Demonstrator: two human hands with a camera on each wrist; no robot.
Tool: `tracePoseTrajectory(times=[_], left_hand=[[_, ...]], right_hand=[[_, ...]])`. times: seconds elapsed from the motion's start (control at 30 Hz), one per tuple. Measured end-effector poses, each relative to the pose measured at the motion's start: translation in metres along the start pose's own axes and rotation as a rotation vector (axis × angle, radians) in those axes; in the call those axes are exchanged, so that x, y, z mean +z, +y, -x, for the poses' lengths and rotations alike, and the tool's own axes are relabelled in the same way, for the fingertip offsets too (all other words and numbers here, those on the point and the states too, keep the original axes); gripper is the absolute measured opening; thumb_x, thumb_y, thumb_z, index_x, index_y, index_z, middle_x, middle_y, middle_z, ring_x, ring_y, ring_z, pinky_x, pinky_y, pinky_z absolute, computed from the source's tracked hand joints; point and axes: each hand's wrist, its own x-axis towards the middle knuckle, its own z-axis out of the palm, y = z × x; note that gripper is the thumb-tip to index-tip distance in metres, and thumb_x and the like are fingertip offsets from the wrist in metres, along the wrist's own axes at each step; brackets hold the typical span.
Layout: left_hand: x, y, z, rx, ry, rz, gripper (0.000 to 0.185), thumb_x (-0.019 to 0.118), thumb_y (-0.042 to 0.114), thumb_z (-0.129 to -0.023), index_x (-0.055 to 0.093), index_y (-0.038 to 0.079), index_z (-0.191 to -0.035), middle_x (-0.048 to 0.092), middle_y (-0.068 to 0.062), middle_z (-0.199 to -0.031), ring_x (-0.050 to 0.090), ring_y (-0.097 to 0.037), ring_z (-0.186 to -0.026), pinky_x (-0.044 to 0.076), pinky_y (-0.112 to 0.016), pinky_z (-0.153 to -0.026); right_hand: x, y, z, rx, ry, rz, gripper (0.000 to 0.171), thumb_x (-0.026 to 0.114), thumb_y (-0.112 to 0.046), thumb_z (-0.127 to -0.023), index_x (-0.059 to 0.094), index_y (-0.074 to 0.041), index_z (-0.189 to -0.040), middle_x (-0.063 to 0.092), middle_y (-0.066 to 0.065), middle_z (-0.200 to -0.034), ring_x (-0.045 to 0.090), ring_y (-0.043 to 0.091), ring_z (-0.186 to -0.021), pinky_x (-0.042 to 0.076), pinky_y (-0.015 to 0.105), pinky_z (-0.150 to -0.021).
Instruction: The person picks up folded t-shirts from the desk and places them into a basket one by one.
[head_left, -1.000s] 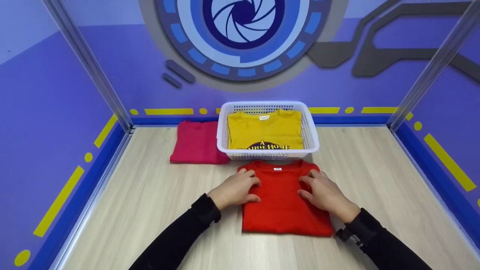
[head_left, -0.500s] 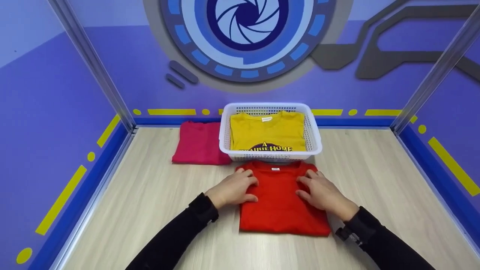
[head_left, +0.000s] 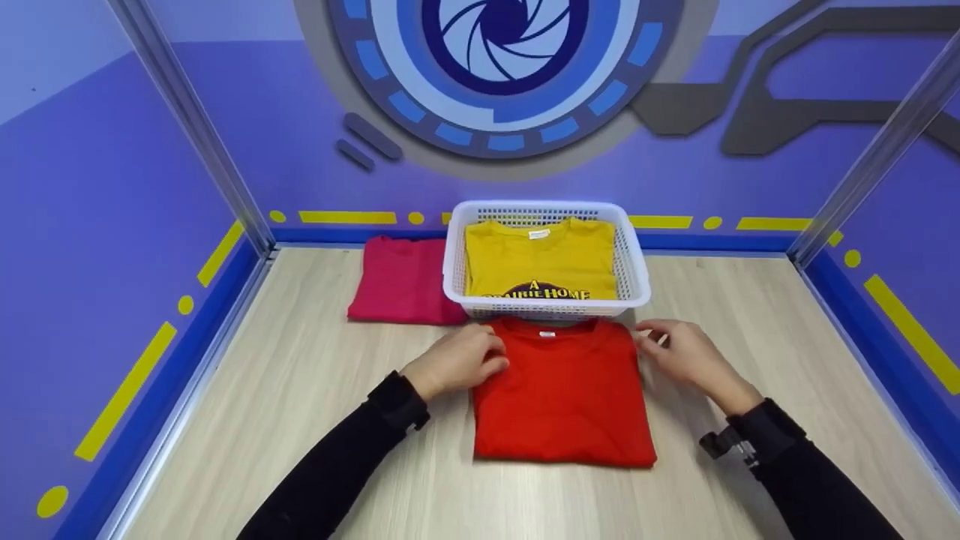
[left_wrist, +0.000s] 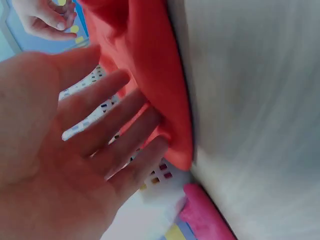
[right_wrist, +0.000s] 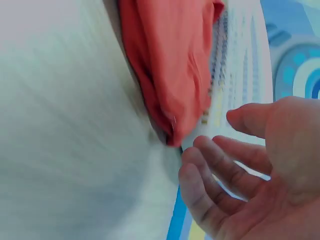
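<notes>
A folded red T-shirt [head_left: 562,397] lies flat on the table, its collar with a small white tag toward the basket. At its upper left shoulder is my left hand [head_left: 457,360]; in the left wrist view the fingers [left_wrist: 120,130] stretch out, fingertips against the red cloth. My right hand [head_left: 690,356] hovers beside the upper right corner of the shirt, fingers loosely bent and holding nothing. In the right wrist view a small gap shows between its fingertips [right_wrist: 190,172] and the fabric.
Behind the red shirt stands a white plastic basket [head_left: 637,277] with a folded yellow T-shirt [head_left: 540,262] inside. A folded pink garment [head_left: 405,281] lies against the basket's left side. Blue-purple panels [head_left: 225,150] wall the table at the back and sides.
My right hand has come off the red shirt and moved right, past its edge. My left hand has shifted slightly outward to the shirt's left shoulder. The head view has shifted a little.
</notes>
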Motion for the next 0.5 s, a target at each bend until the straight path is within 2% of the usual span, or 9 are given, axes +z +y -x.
tracePoseTrajectory(times=[0.1, 0.17, 0.23, 0.4, 0.5], left_hand=[[-0.003, -0.007, -0.001, -0.101, 0.101, 0.016, 0.022, 0.071, 0.026, -0.108, 0.084, 0.009, -0.111, 0.075, -0.009, -0.104, 0.071, -0.029, -0.102, 0.059, -0.043, -0.095], [-0.004, -0.010, -0.002, -0.168, 0.137, 0.026, 0.021, 0.071, 0.023, -0.107, 0.083, 0.006, -0.111, 0.076, -0.012, -0.104, 0.072, -0.033, -0.103, 0.060, -0.046, -0.096], [-0.004, -0.012, -0.005, -0.217, 0.127, 0.038, 0.022, 0.071, 0.023, -0.107, 0.081, 0.004, -0.114, 0.076, -0.015, -0.107, 0.072, -0.035, -0.107, 0.059, -0.048, -0.099], [-0.001, -0.015, -0.014, -0.270, 0.071, 0.056, 0.032, 0.071, 0.027, -0.108, 0.078, 0.000, -0.123, 0.077, -0.019, -0.116, 0.071, -0.038, -0.114, 0.058, -0.051, -0.105], [0.000, -0.018, -0.018, -0.296, 0.075, 0.058, 0.028, 0.072, 0.027, -0.108, 0.078, 0.001, -0.116, 0.078, -0.017, -0.111, 0.073, -0.037, -0.111, 0.059, -0.050, -0.103]], right_hand=[[-0.004, 0.005, -0.006, 0.052, -0.019, -0.010, 0.035, 0.069, -0.025, -0.108, 0.077, -0.001, -0.132, 0.080, 0.018, -0.119, 0.071, 0.028, -0.097, 0.055, 0.033, -0.078], [-0.003, 0.008, -0.009, 0.072, -0.041, -0.014, 0.037, 0.068, -0.028, -0.109, 0.077, -0.001, -0.133, 0.078, 0.021, -0.128, 0.071, 0.032, -0.104, 0.056, 0.037, -0.084], [-0.001, 0.009, -0.013, 0.093, -0.065, -0.021, 0.040, 0.067, -0.031, -0.109, 0.076, -0.001, -0.134, 0.075, 0.024, -0.134, 0.071, 0.035, -0.110, 0.057, 0.043, -0.089], [0.010, 0.009, -0.021, 0.130, -0.099, -0.027, 0.048, 0.065, -0.038, -0.110, 0.074, -0.001, -0.140, 0.071, 0.027, -0.138, 0.069, 0.040, -0.120, 0.057, 0.056, -0.102], [0.016, 0.005, -0.026, 0.128, -0.117, -0.020, 0.051, 0.066, -0.041, -0.110, 0.073, -0.001, -0.141, 0.074, 0.025, -0.132, 0.068, 0.037, -0.115, 0.057, 0.054, -0.099]])
